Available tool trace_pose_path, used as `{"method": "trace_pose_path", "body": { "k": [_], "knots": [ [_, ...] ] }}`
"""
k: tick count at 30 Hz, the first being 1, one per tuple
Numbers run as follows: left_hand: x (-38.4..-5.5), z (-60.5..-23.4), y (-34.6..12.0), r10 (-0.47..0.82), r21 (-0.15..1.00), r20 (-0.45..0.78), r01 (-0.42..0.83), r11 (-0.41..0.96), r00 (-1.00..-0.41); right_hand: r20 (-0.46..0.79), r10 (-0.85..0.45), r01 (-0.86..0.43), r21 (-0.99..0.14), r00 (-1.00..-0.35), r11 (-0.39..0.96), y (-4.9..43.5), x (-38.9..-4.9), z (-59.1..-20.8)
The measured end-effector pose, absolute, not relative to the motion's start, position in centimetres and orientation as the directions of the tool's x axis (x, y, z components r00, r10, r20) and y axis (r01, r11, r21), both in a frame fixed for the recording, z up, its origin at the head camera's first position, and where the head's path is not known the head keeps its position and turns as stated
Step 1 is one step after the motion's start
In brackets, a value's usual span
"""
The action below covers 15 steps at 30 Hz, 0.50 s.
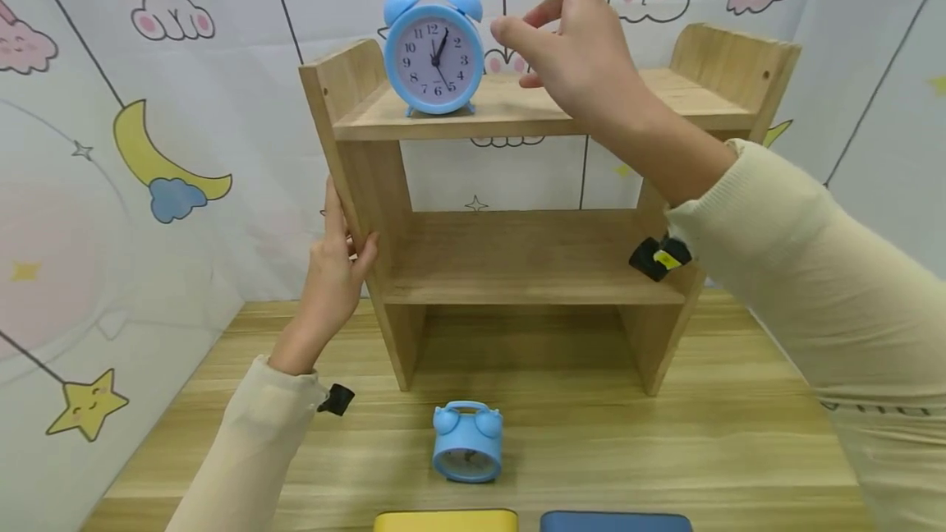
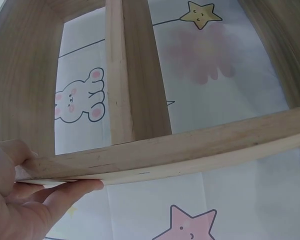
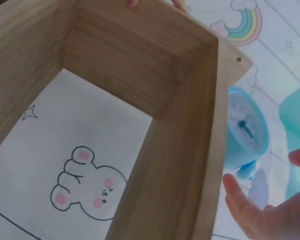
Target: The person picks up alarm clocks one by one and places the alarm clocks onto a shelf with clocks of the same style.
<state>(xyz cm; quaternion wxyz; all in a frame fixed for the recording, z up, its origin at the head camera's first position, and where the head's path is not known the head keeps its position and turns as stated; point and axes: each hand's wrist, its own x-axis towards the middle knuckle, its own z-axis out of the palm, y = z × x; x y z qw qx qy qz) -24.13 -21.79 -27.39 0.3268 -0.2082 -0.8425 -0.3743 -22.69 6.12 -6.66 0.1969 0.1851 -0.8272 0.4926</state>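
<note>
A light blue twin-bell alarm clock (image 1: pixel 434 64) stands upright on the top board of a wooden shelf unit (image 1: pixel 532 257), near its left end. To the clock's right, my right hand (image 1: pixel 584 56) hovers with thumb and fingers spread and nothing between them. In the right wrist view, a gap shows between that hand (image 3: pixel 275 210) and the clock (image 3: pixel 247 125), partly hidden behind the wood. My left hand (image 1: pixel 332 282) grips the unit's left side panel, its thumb toward the front edge. The left wrist view shows thumb and fingers of this hand (image 2: pixel 25 210) on opposite faces of the panel (image 2: pixel 190 150).
A second light blue alarm clock (image 1: pixel 467 443) sits on the wood-grain table (image 1: pixel 576 450) before the unit. A yellow object (image 1: pixel 446 522) and a blue object (image 1: pixel 616 523) are cut off by the bottom edge. A cartoon-printed backdrop (image 1: pixel 244 105) hangs behind.
</note>
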Motion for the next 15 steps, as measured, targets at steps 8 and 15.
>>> {"method": "trace_pose_path", "body": {
  "k": [8, 15],
  "knots": [
    [-24.2, -27.4, -21.8, 0.105, 0.504, 0.702, 0.595, 0.626, -0.705, 0.562, -0.141, -0.566, -0.72, -0.815, 0.4, 6.8, -18.7, -8.1],
    [-24.2, -27.3, -21.7, 0.101, 0.507, 0.7, 0.591, 0.628, -0.707, 0.585, -0.235, -0.629, -0.694, -0.776, 0.35, 8.1, -17.2, -10.5]
  ]
}}
